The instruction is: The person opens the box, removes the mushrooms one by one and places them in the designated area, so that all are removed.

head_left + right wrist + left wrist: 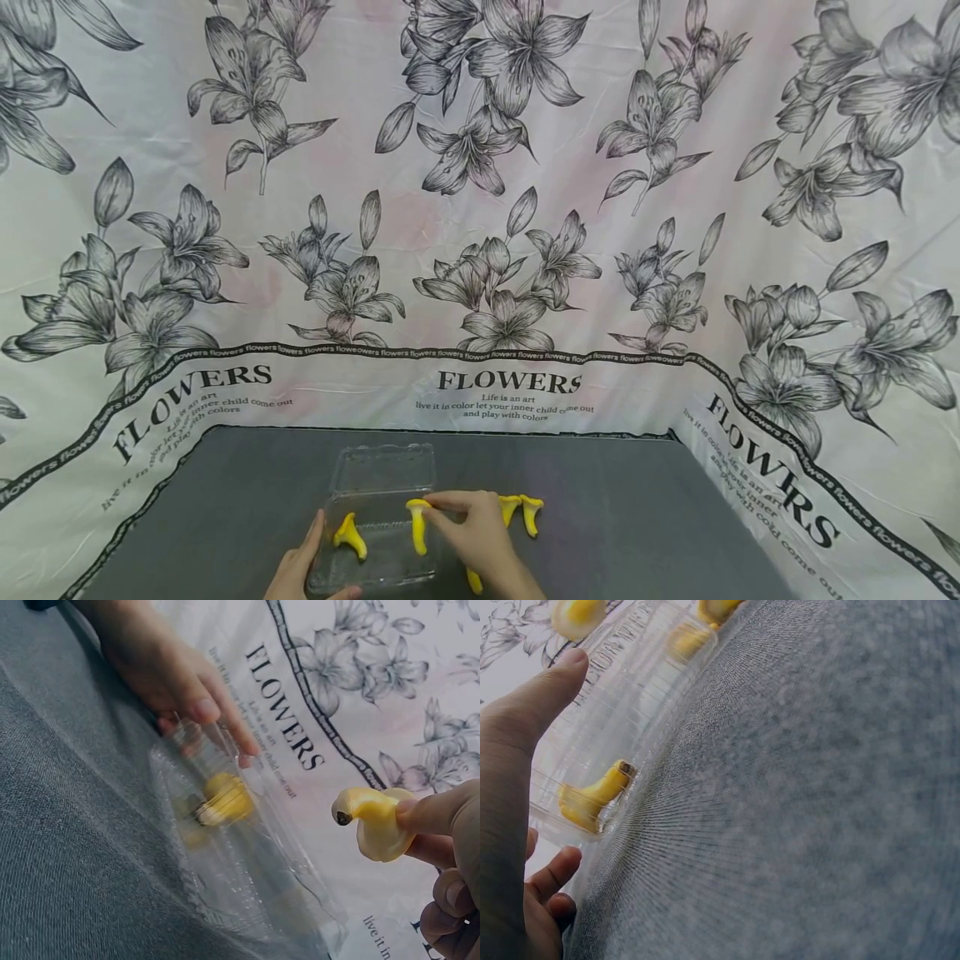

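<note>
A clear plastic container [375,575] with its hinged lid [382,468] folded back stands on the grey tabletop. My left hand [298,560] holds its near left corner, thumb along the front and fingers along the side. One yellow trumpet-shaped mushroom [350,536] lies inside at the left, also visible through the wall in the left wrist view. Above the container's right part, my right hand [480,529] pinches another yellow mushroom [379,825] by its cap between thumb and forefinger. Its stem hangs downward, with a dark tip in the right wrist view.
Right of the container lie more yellow mushrooms: two, the left one [509,507] and the right one [532,515], side by side behind my right hand, and one mushroom [474,581] partly hidden under it. A flower-printed white cloth [510,400] borders the table's back and sides.
</note>
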Motion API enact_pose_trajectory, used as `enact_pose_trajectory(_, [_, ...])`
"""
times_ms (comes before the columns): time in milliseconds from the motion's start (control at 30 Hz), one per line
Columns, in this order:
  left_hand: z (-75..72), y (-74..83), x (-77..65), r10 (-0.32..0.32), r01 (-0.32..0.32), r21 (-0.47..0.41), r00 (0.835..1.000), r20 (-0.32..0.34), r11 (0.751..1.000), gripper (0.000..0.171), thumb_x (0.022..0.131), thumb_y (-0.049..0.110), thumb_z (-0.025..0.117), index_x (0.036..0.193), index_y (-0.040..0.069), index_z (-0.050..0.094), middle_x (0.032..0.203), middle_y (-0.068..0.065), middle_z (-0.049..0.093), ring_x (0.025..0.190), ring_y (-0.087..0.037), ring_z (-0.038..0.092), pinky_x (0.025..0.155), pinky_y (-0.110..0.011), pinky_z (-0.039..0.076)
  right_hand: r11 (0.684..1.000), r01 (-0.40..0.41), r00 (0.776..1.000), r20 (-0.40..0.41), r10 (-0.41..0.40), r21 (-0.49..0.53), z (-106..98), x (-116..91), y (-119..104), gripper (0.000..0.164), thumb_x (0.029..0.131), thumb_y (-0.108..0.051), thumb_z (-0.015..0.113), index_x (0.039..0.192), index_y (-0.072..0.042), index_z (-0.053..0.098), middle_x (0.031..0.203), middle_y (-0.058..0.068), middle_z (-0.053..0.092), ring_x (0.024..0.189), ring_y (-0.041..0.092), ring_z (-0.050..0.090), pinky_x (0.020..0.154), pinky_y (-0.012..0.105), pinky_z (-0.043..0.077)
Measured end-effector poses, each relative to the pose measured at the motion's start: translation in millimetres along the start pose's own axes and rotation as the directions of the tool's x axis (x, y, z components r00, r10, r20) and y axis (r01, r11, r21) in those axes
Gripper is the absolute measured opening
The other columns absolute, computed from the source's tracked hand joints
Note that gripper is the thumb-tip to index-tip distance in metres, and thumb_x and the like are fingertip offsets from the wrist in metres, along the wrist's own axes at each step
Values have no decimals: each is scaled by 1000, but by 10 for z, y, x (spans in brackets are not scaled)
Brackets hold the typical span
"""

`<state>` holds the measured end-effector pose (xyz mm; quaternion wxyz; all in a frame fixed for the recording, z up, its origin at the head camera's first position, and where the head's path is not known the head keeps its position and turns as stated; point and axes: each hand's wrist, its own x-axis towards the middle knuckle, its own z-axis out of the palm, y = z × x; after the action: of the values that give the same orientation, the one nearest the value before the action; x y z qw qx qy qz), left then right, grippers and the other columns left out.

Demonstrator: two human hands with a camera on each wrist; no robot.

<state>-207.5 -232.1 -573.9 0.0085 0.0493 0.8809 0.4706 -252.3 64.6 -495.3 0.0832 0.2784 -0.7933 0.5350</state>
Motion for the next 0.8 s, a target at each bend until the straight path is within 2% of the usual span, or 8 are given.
enact_pose_trajectory(133, [12,-2,5,1,-1,-2,1000,1,1000,116,89,32,83,163,-14,7,70,-1,46,60,-11,40,63,-30,40,999,-26,999,-21,26,-21,-77,-37,22,21,96,-27,81,112,-15,85,102,0,82,45,-9,35,44,14,32])
enact_pose_trajectory(233, [6,-6,3,32,-32,-26,999,11,999,116,89,29,83,163,-16,5,65,2,42,54,-7,35,58,-27,38,997,-68,997,-35,67,-25,-140,-75,34,20,96,-30,80,112,-18,86,102,-1,82,39,-4,27,40,15,28])
enact_pose_trajectory(300, [0,-3,1,47,-46,-41,999,16,998,116,89,26,83,162,-17,4,62,4,40,51,-4,31,55,-25,37,995,-102,994,-43,101,-16,-181,-108,42,21,96,-31,80,112,-17,86,102,0,82,39,-3,35,40,16,31])
enact_pose_trajectory(367, [-6,0,-4,42,-42,-37,999,13,998,116,89,26,83,162,-17,4,63,4,40,51,-4,31,55,-25,37,993,-117,992,-57,116,-6,-214,-134,48,23,96,-30,81,112,-14,85,102,2,82,43,2,50,43,17,40])
enact_pose_trajectory(500, [-5,11,-6,-15,15,-4,1000,6,1000,116,89,31,83,163,-14,6,70,-1,44,61,-12,39,64,-30,40,996,-85,992,-95,85,-1,-283,-171,74,25,96,-24,81,112,-5,84,102,8,82,72,16,77,59,22,59])
enact_pose_trajectory(633, [0,14,-6,-24,24,4,1000,5,1000,116,90,32,83,164,-13,6,72,-2,45,64,-14,41,66,-32,41,998,-64,990,-124,61,-23,-357,-200,131,21,96,-19,81,111,-5,84,104,7,82,90,14,79,73,21,61])
enact_pose_trajectory(700, [1,12,-7,0,0,-14,1000,10,1000,116,89,29,83,164,-14,5,69,0,44,58,-10,38,62,-29,40,996,-71,987,-145,62,-52,-402,-220,151,19,95,-21,82,109,-9,85,103,4,82,86,6,77,68,15,57])
enact_pose_trajectory(800, [-1,-3,-11,38,-38,-26,999,17,999,115,90,27,82,163,-16,5,67,1,43,56,-6,37,59,-26,38,993,-86,982,-177,71,-76,-468,-261,159,17,93,-23,84,105,-11,86,99,3,83,67,-2,65,52,14,45])
